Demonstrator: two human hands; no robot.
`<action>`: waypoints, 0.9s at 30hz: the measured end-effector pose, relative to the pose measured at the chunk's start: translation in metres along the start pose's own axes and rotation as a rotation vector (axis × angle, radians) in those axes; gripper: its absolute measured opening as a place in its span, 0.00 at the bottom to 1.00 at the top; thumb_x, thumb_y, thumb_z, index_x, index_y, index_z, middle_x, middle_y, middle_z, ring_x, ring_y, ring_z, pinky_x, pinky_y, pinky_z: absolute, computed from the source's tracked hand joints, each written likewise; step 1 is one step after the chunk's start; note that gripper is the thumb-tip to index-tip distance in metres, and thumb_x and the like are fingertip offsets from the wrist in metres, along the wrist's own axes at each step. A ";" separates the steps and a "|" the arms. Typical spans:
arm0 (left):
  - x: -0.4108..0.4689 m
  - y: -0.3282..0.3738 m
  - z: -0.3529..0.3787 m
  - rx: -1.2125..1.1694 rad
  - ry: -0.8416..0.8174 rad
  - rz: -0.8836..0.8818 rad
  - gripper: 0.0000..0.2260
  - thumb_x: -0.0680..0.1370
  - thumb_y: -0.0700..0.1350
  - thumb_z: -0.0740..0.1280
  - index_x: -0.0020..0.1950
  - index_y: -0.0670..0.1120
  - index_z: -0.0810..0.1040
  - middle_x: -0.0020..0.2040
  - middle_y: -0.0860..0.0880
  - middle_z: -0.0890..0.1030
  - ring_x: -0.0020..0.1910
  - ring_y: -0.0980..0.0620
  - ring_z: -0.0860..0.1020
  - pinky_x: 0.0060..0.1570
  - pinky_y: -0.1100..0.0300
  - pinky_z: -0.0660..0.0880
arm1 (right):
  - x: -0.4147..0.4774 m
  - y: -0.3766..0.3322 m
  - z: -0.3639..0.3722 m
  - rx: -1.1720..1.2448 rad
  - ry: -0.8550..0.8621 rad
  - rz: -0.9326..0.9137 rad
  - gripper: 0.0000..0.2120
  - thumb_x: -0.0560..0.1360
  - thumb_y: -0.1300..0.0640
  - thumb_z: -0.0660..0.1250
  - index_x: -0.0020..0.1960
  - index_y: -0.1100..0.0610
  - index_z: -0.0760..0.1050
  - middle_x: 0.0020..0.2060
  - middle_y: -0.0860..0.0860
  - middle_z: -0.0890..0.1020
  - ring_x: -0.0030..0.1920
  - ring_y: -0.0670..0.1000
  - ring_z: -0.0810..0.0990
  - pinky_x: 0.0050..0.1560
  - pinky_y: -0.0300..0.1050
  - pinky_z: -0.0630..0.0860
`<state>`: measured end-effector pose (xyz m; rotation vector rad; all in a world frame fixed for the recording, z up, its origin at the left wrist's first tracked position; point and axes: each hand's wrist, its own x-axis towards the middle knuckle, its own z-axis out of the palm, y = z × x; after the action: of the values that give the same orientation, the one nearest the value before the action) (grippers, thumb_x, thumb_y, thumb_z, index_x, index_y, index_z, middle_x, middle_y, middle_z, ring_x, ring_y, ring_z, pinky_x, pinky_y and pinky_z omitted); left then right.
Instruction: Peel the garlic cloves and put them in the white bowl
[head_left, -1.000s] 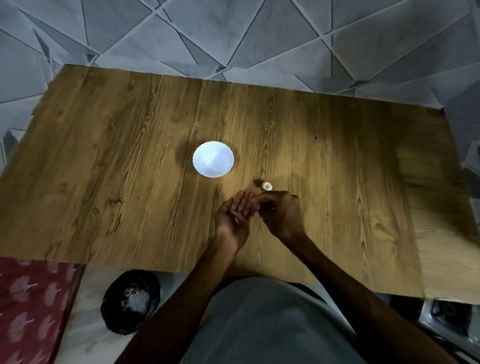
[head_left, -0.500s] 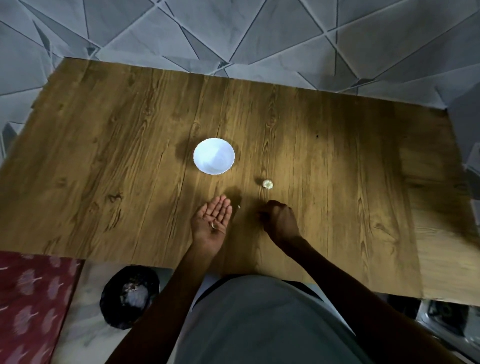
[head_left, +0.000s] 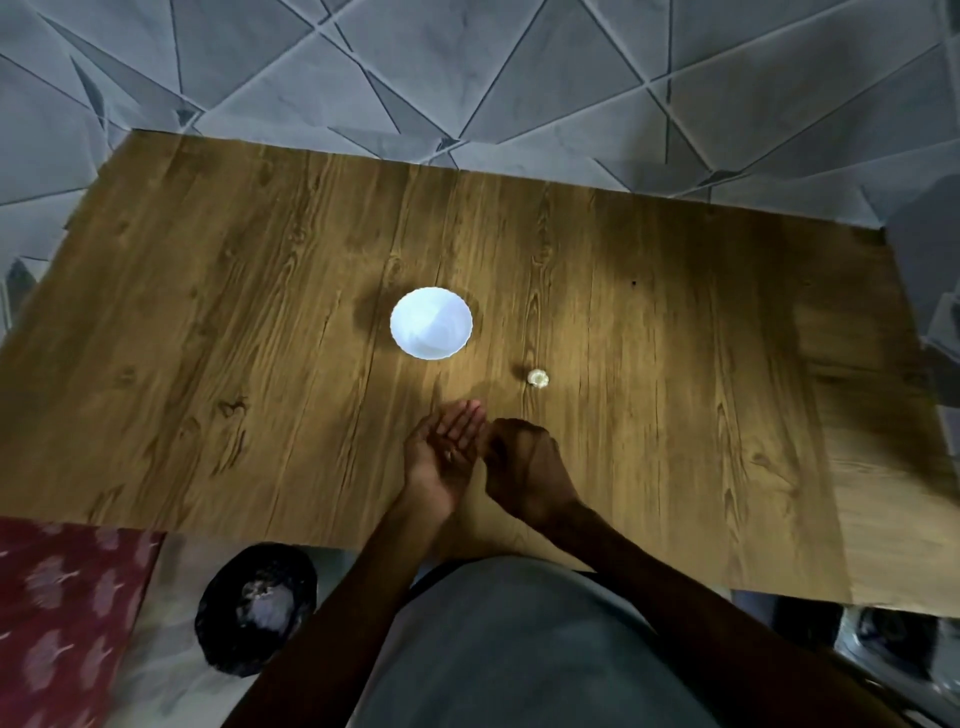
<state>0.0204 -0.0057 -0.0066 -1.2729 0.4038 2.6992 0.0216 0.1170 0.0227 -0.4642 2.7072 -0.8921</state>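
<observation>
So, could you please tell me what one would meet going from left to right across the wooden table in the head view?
White bowl → left hand, palm up and open → right hand, curled closed → garlic piece lying on the wooden table. Whether either hand holds a clove cannot be told.
</observation>
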 end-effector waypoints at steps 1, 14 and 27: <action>0.000 -0.002 -0.001 -0.032 -0.009 -0.025 0.16 0.83 0.43 0.53 0.52 0.37 0.78 0.44 0.40 0.85 0.46 0.44 0.83 0.59 0.53 0.75 | -0.002 -0.008 0.005 0.014 0.021 -0.054 0.04 0.75 0.61 0.65 0.46 0.60 0.78 0.44 0.55 0.82 0.40 0.50 0.79 0.40 0.37 0.73; -0.012 0.018 -0.018 -0.253 -0.099 -0.066 0.19 0.82 0.41 0.54 0.43 0.39 0.83 0.43 0.43 0.85 0.40 0.47 0.85 0.38 0.53 0.83 | -0.012 -0.055 0.015 -0.085 0.089 -0.144 0.13 0.78 0.55 0.62 0.57 0.53 0.82 0.57 0.52 0.83 0.53 0.51 0.82 0.51 0.45 0.80; -0.097 0.096 -0.134 -0.621 0.165 0.345 0.13 0.81 0.42 0.58 0.44 0.40 0.80 0.41 0.44 0.84 0.37 0.48 0.84 0.38 0.57 0.82 | -0.030 -0.146 0.084 0.523 -0.309 -0.281 0.12 0.79 0.53 0.63 0.58 0.54 0.81 0.54 0.44 0.83 0.55 0.42 0.81 0.54 0.46 0.79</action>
<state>0.1589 -0.1377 0.0042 -1.7148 -0.2607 3.1588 0.1087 -0.0274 0.0507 -0.7936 2.0559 -1.4123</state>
